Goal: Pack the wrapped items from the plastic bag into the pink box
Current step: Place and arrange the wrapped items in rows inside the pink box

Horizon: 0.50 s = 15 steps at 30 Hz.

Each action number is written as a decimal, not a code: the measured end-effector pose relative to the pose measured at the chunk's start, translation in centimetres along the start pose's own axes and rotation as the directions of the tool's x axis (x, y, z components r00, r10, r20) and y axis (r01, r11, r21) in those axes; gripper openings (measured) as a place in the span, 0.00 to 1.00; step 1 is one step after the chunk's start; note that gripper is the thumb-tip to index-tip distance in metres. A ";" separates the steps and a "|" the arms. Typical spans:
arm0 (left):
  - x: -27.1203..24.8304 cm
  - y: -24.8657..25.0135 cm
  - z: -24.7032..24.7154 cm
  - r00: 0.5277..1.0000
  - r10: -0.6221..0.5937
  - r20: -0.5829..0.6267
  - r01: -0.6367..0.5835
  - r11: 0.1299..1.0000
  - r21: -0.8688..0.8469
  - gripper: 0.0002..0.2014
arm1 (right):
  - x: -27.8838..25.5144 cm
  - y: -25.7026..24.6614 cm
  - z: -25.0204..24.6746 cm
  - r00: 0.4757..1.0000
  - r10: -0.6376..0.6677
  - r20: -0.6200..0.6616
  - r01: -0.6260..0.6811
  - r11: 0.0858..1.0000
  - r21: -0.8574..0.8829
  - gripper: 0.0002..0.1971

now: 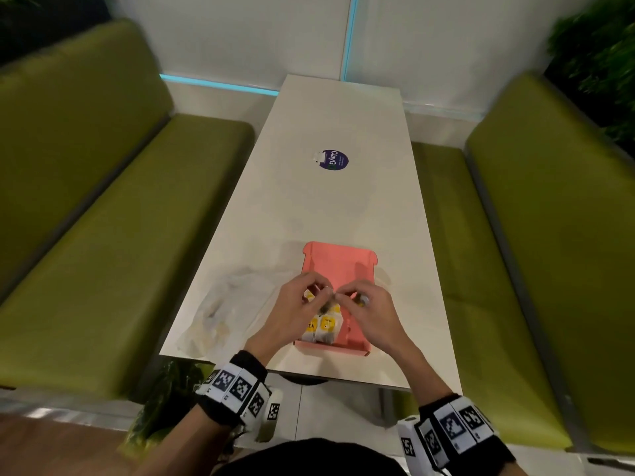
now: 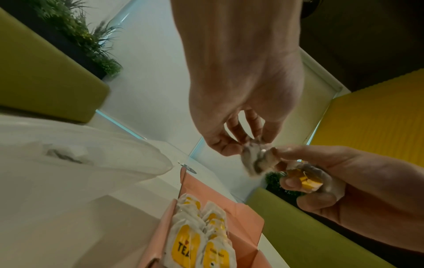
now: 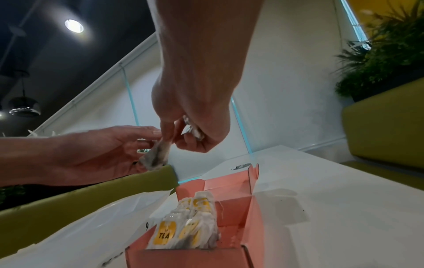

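Pink box (image 1: 338, 266) is set open on the white bench (image 1: 330, 204), near the front edge, lid folded back flat. Wrapped items (image 1: 321, 326) with yellow labels are packed upright in two rows along the box's left side; right side of the box floor is seen bare. "TEA" is read on the nearest label in both wrist views.

One wrapped item (image 2: 257, 159) is held above the box between both hands. Left hand (image 1: 295, 310): grip closed as a thumb-and-fingertip pinch on that item's edge. Right hand (image 1: 369, 312): the same item's other edge is pinched at the fingertips, and a second packet (image 2: 309, 179) with a yellow label is tucked under its curled lower fingers.

Plastic bag (image 1: 223, 310) is laid crumpled on the bench just left of the box, apart from it; contents are blurred, some pale shapes are made out inside.

A round dark sticker (image 1: 332, 160) is seen further up the bench. Green bench seats (image 1: 103, 235) are placed on both sides. Plants (image 1: 601, 63) are seen behind the right seat.
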<state>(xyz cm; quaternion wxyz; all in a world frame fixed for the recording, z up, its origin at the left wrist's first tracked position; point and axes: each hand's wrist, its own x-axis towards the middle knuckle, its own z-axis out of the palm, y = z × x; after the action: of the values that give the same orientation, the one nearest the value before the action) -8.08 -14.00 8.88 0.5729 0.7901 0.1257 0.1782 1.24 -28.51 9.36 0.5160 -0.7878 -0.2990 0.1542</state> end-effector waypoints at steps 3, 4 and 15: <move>0.0 0.2 0.0 1.000 0.000 0.013 0.000 1.000 -0.001 0.06 | -0.1 -0.1 0.1 1.000 0.005 -0.003 -0.005 0.999 -0.041 0.05; 0.0 0.1 0.0 1.000 -0.004 0.022 0.004 1.000 0.005 0.06 | -0.1 -0.2 0.1 1.000 0.005 0.000 -0.005 0.999 -0.049 0.05; -0.3 -0.8 0.2 0.998 -0.013 0.053 0.005 0.991 0.135 0.04 | -0.5 -0.2 0.2 1.000 0.000 -0.004 0.000 0.988 -0.155 0.06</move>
<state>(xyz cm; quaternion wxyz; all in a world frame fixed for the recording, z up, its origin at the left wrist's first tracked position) -8.30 -14.04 8.04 0.5220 0.8311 0.1254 0.1452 0.72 -28.61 9.48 0.4535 -0.8259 -0.3092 0.1290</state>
